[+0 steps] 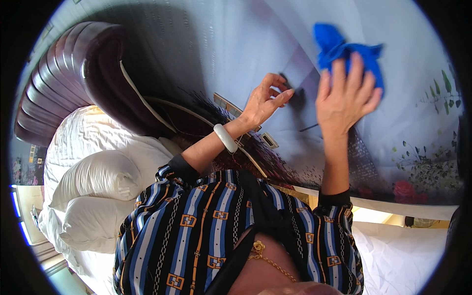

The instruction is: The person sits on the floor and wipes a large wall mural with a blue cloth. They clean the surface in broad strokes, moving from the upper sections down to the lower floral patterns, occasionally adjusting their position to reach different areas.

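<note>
My right hand, slightly blurred, is spread over a bright blue cloth and holds it flat against the pale printed wall covering. Bunched folds of the cloth stick out past the fingertips and beside the thumb. To its left, my left hand hovers in front of the same wall with fingers loosely curled and nothing visible between them. A gap shows between thumb and fingers. A white bangle circles the left wrist. The left hand's shadow falls on the wall beside it.
A strip of wall switches or sockets sits partly behind my left wrist, with a wall socket below. On the left stand a dark padded leather headboard and a bed with white pillows. White bedding lies at lower right.
</note>
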Demonstrator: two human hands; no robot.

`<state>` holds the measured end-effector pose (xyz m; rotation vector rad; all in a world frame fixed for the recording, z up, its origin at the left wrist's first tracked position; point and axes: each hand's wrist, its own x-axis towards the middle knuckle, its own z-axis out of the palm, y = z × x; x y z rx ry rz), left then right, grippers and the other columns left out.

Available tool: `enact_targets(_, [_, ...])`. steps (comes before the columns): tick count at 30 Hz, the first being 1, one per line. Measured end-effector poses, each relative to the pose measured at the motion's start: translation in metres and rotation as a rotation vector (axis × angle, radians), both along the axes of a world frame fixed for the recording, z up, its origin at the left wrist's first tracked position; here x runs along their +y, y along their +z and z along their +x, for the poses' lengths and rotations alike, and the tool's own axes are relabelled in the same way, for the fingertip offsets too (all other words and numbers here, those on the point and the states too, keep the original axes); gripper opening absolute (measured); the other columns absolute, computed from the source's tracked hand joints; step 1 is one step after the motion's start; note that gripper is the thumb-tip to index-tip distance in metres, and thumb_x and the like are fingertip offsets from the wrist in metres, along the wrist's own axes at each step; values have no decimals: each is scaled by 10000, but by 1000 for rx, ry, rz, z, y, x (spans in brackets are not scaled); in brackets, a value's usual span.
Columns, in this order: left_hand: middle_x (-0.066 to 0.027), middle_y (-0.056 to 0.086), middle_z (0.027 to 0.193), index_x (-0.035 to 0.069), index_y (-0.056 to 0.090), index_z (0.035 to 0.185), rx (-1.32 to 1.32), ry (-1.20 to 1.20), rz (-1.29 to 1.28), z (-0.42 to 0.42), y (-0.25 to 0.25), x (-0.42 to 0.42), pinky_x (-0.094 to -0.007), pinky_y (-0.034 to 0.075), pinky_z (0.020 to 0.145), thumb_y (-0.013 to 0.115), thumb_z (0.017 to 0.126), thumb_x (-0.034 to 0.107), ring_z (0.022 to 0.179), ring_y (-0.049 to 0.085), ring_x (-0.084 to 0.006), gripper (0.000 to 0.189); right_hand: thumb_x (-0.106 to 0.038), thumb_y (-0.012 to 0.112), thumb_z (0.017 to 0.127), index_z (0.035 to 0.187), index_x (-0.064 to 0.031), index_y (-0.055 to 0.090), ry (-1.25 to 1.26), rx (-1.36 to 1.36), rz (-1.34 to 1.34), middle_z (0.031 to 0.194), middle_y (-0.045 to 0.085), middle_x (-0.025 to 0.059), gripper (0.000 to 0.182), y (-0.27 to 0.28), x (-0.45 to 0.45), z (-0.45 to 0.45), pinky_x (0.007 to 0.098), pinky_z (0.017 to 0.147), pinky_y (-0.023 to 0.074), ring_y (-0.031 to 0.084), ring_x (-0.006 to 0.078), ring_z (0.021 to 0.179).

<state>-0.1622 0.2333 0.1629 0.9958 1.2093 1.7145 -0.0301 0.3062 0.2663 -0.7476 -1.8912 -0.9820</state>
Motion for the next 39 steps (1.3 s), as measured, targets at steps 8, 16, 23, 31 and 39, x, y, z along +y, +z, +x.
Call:
enact_targets(8, [-116, 629, 869, 17, 479, 1014, 160, 285, 58, -53, -54, 27, -348, 514, 747, 648, 768, 26, 818, 629, -196, 298, -188, 532, 867, 1185, -163, 590, 233, -316, -100, 1308, 529, -15, 324, -43, 5, -78, 413, 990, 354, 499, 200, 1126])
enact_targets(16, [-118, 573, 1022, 2, 470, 1138, 80, 119, -57, -58, -43, 6, -320, 529, 732, 684, 803, 56, 881, 620, -201, 401, -216, 574, 860, 1174, -131, 618, 237, -541, -277, 1285, 546, 12, 328, -74, 0, -44, 397, 1018, 345, 506, 216, 1149])
enact_targets(23, [-115, 587, 958, 17, 443, 1098, 80, 192, 110, -78, 19, 10, -306, 507, 728, 666, 829, 66, 834, 618, -183, 353, -281, 607, 878, 1186, -253, 611, 111, 78, 165, 1355, 519, -21, 309, 37, 14, -117, 461, 1040, 253, 479, 260, 1171])
enact_targets(31, [-114, 589, 840, 5, 451, 1015, -112, 335, 19, -111, -72, 24, -340, 502, 750, 610, 762, 14, 794, 600, -205, 299, -178, 508, 870, 1299, -167, 545, 305, -541, -209, 1422, 446, -21, 431, -73, 7, -152, 373, 1095, 284, 422, 197, 1275])
enact_targets(39, [-83, 546, 997, 39, 509, 1056, -12, 321, -89, -123, -54, 4, -319, 484, 754, 668, 742, 55, 865, 580, -185, 352, -230, 606, 842, 1206, -233, 606, 188, -348, -47, 1358, 514, -33, 364, -22, 14, -124, 427, 1063, 272, 474, 215, 1214])
